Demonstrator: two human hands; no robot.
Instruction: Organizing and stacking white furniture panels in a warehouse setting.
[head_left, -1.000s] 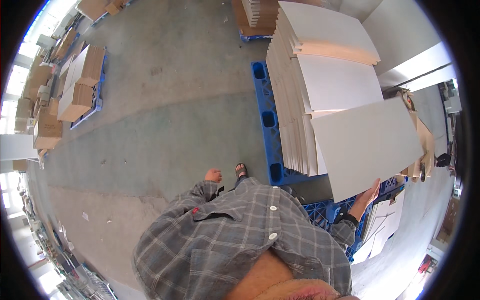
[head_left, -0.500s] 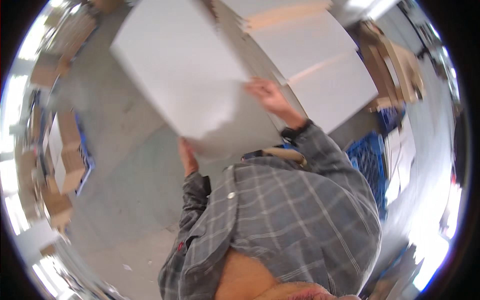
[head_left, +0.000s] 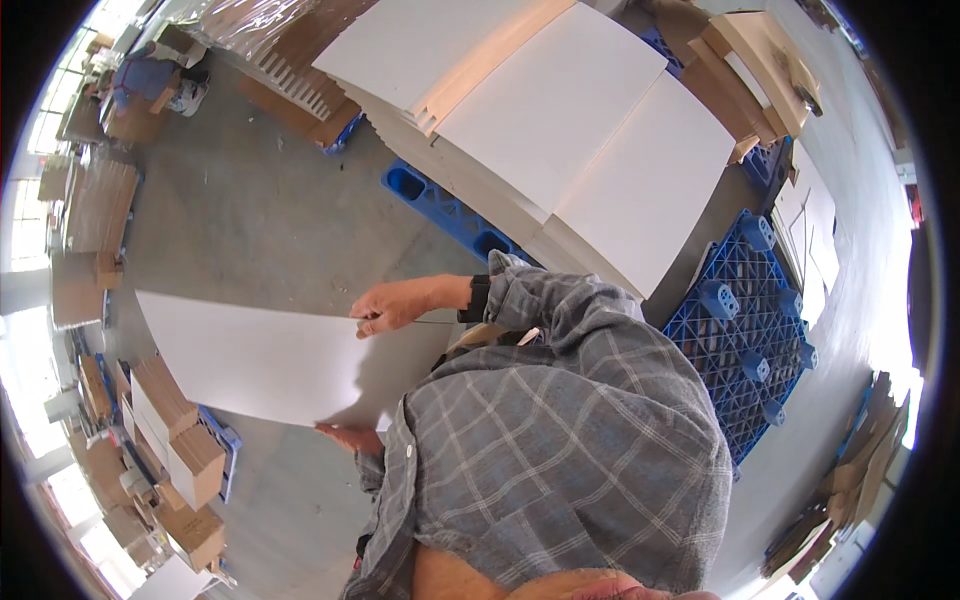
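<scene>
A large white cardboard sheet (head_left: 255, 350) is held out in front of me, off to the left, with its long edges running left to right. My right hand (head_left: 395, 303) is closed on its far edge, fingers curled over the rim. At the near edge my left hand (head_left: 350, 436) grips the sheet, though most of its fingers are hidden beneath. To the right of the sheet rises a tall stack of white cardboard sheets (head_left: 545, 120), which neither hand touches. A shadow of my upper body falls on the held sheet.
Under the stack shows a blue plastic pallet (head_left: 440, 212). Another blue pallet (head_left: 745, 340) with feet upward lies at the right. Cardboard boxes (head_left: 180, 440) stand at the left. A person (head_left: 150, 85) is bent over at the far left. Brown cardboard (head_left: 300, 80) lies at the back.
The sheet has swung left and away from the stack, from pointing forward to lying across to the left. Both hands have moved with it, and my view has turned.
</scene>
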